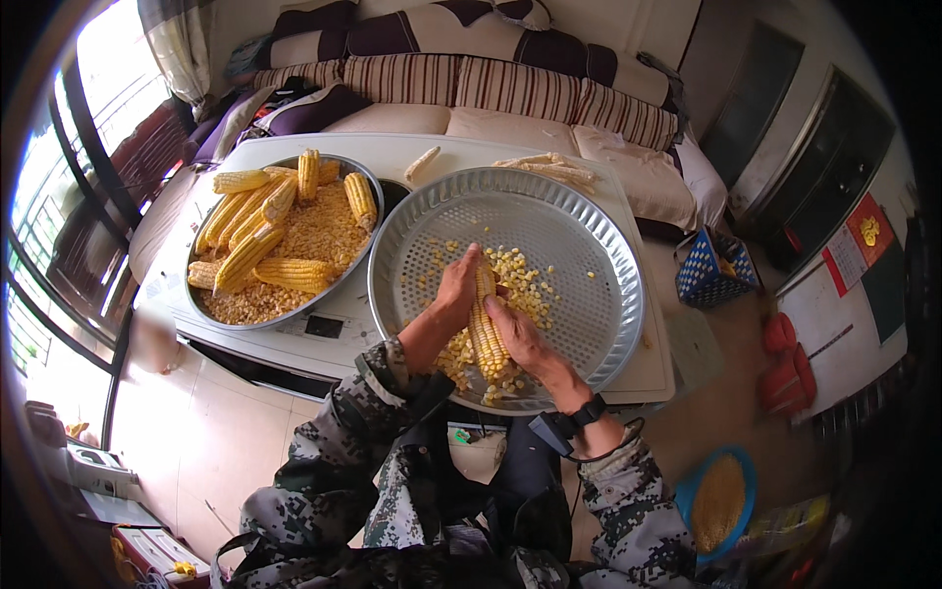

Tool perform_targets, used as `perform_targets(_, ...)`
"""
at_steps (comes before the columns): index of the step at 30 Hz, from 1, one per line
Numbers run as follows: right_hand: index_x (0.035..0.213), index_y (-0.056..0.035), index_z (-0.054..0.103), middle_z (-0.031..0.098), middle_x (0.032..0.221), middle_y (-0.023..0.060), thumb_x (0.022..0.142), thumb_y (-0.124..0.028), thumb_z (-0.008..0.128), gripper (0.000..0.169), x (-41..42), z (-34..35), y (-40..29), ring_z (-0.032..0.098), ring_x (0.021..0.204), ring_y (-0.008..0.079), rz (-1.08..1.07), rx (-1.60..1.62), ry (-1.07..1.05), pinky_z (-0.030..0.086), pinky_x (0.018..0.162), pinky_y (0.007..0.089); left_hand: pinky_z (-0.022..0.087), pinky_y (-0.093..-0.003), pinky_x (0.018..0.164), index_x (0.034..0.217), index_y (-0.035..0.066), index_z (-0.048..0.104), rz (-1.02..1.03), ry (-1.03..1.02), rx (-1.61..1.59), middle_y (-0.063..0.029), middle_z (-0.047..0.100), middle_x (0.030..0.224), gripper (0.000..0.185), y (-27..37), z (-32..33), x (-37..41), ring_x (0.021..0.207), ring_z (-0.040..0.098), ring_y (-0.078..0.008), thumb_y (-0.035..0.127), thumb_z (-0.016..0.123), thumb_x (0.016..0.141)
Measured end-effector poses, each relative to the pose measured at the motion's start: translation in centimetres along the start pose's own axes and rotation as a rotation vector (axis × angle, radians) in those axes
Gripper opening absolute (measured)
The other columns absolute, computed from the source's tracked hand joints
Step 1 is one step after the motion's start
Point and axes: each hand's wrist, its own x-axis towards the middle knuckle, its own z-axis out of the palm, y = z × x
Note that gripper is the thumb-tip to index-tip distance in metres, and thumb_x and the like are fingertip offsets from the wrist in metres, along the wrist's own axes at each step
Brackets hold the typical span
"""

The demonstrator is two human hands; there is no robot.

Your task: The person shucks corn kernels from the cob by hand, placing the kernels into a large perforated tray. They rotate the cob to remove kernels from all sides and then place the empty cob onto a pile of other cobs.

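An ear of yellow corn (487, 331) is gripped between my two hands over a wide perforated metal pan (596, 309). My left hand (458, 283) wraps the ear's far part from the left. On its right side, my right hand (519, 331) presses with the thumb lying along the kernel rows. Loose corn kernels (526, 287) are scattered in the pan below and around the hands. To the left stands a round metal basin (379, 213) with shelled kernels (324, 228) and several whole corn ears (246, 258) lying on top.
Both vessels rest on a white table (280, 361). Bare cobs (552, 168) lie at its far edge, with a single cob (422, 163) to their left. Behind is a sofa (412, 118). On the floor at right are a blue checked basket (714, 269) and a blue tub of grain (717, 501).
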Motion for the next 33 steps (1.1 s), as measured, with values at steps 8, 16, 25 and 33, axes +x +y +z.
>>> perform_targets(8,0.122,0.0014,0.061,0.064,0.098,0.0047,0.104,-0.049,0.047,0.055,-0.6,0.3,-0.2,0.058,0.092,0.0135,0.023,-0.026,-0.076,0.047,0.084,0.0308,0.058,-0.0422,0.057,0.097,-0.003,0.056,0.083,0.052,0.035,-0.0153,0.061,0.077,0.054,0.2,-1.2,0.4,0.065,0.067,-0.0302,0.051,0.050,0.101)
perform_targets(16,0.115,0.0027,0.059,0.062,0.106,0.0077,0.105,-0.045,0.047,0.050,0.4,-1.1,3.5,0.057,0.097,0.0163,-0.180,-0.045,0.003,0.046,0.081,0.0331,0.057,-0.0444,0.058,0.096,-0.002,0.056,0.088,0.133,-0.001,-0.0154,0.061,0.077,0.053,0.0,-1.4,1.3,0.063,0.066,-0.0315,0.050,0.049,0.102)
perform_targets(25,0.112,-0.0062,0.060,0.061,0.083,0.0012,0.105,-0.046,0.041,0.045,-0.6,-1.1,2.3,0.054,0.064,0.0087,0.093,0.006,0.046,0.040,0.052,0.0242,0.055,-0.0444,0.054,0.102,-0.004,0.052,0.049,0.304,-0.033,-0.0171,0.060,0.073,0.054,0.0,-1.9,1.5,0.061,0.064,-0.0322,0.050,0.046,0.103)
perform_targets(33,0.109,-0.0133,0.056,0.053,0.074,-0.0053,0.105,-0.049,0.043,0.038,-2.2,-2.0,0.0,0.045,0.052,0.0035,0.242,0.389,-0.132,0.026,0.041,0.0206,0.057,-0.0467,0.055,0.112,-0.003,0.045,-0.007,0.382,-0.134,-0.0201,0.059,0.083,0.050,-0.5,-2.6,2.3,0.062,0.063,-0.0333,0.046,0.043,0.105)
